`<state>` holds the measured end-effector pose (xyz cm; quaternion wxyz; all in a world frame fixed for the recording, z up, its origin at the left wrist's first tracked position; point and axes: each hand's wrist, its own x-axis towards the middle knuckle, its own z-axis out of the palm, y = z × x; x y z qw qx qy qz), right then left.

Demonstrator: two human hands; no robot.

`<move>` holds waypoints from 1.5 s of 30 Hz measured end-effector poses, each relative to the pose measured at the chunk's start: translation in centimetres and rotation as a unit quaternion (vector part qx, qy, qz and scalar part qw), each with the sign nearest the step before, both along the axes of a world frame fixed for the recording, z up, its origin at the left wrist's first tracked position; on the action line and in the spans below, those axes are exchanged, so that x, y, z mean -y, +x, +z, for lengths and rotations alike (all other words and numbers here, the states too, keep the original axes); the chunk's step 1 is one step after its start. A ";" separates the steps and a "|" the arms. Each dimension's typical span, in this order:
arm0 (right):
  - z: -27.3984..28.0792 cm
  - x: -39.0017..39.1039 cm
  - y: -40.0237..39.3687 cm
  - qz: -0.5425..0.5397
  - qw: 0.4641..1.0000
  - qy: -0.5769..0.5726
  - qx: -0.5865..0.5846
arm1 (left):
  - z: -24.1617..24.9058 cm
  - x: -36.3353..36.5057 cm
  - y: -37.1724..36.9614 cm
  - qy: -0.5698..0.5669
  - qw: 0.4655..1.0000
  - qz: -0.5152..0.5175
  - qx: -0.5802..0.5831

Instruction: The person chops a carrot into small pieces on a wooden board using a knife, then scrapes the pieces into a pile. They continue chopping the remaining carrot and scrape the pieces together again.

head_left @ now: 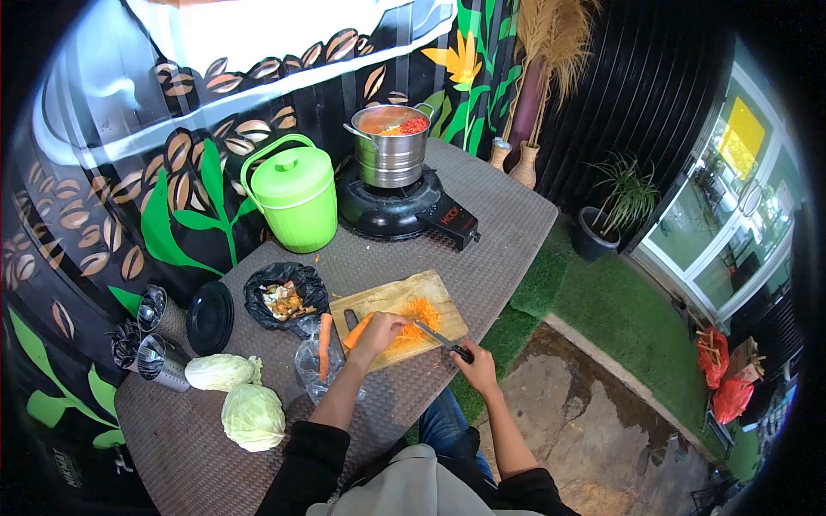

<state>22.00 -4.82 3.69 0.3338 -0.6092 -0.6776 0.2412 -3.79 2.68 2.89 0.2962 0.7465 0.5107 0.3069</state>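
My left hand (379,333) is over the wooden cutting board (428,285) with its fingers closed. A piece of carrot (355,332) shows beside it and seems to run under the fingers, though the hand hides most of it. In my right hand (477,370) is a knife (440,336) with a dark handle, its blade pointing left over a pile of shredded carrot (418,319). The blade's tip is close to my left fingertips. A whole carrot (324,346) lies on a clear plastic bag (308,368) left of the board.
Behind the board, a steel pot (391,159) of reddish food stands on a black portable stove (379,211). A green lidded bucket (297,202), a black bag of scraps (286,297), black plates (210,318), metal utensil holders (163,361) and two cabbages (254,417) occupy the left.
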 end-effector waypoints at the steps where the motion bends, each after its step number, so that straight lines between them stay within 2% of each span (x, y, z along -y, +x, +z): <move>1: -0.1 0.0 -0.1 -0.002 1.000 -0.003 0.000 | 0.1 0.2 0.0 0.000 1.000 0.001 0.000; 3: -0.1 0.0 -0.2 -0.004 1.000 -0.005 -0.002 | 0.0 0.5 0.0 0.024 0.997 -0.004 0.075; 4: -0.1 0.1 -0.3 -0.012 1.000 -0.013 0.007 | -0.2 0.4 -0.1 0.024 0.997 -0.004 0.075; 6: -0.2 0.0 -0.3 -0.020 0.999 -0.021 0.016 | -0.1 0.4 -0.3 0.046 0.999 0.018 -0.005; 7: -0.4 0.1 -0.3 -0.023 0.999 -0.020 0.013 | 0.2 0.5 -0.3 0.045 0.999 0.019 -0.005; 9: -0.9 0.1 -0.4 -0.023 0.999 -0.020 0.010 | 0.6 0.7 0.1 -0.076 0.991 0.035 -0.101; 12: -1.4 0.3 -0.5 -0.022 1.000 0.003 0.006 | -0.2 1.2 0.8 -0.020 0.987 0.039 -0.153; 15: -1.4 0.5 -0.7 -0.027 1.000 0.006 -0.004 | -2.1 1.0 1.4 0.017 0.989 0.072 -0.126; 18: -1.4 0.6 -0.7 -0.029 0.999 -0.001 -0.015 | -3.2 0.5 1.4 -0.002 0.994 0.080 -0.076; 22: -1.3 0.9 -0.9 -0.038 0.998 -0.036 0.028 | -2.8 0.6 1.0 -0.012 0.992 0.081 -0.099; 24: -1.3 1.0 -1.4 -0.043 0.998 -0.039 0.039 | -2.5 0.8 0.6 0.066 0.992 0.049 -0.097; 26: -1.0 1.1 -2.2 -0.044 0.993 -0.040 0.099 | -2.1 0.9 0.5 0.059 0.993 0.039 -0.095; 32: -0.1 0.6 -4.2 -0.092 0.980 -0.058 0.165 | -2.0 1.3 0.4 0.078 0.993 0.033 -0.086; 34: 0.0 0.2 -4.6 -0.090 0.978 -0.065 0.177 | -1.5 1.5 0.2 0.099 0.992 0.027 -0.078; 39: -0.2 -1.1 -4.8 -0.052 0.978 -0.055 0.193 | -0.8 1.7 0.0 0.065 0.996 -0.007 -0.066; 41: -0.3 -1.6 -4.9 -0.015 0.977 -0.038 0.211 | -1.0 1.7 0.2 0.070 0.995 -0.004 -0.070; 45: 0.4 -2.6 -4.7 -0.011 0.976 -0.020 0.216 | -1.2 2.0 0.2 0.070 0.996 0.010 -0.058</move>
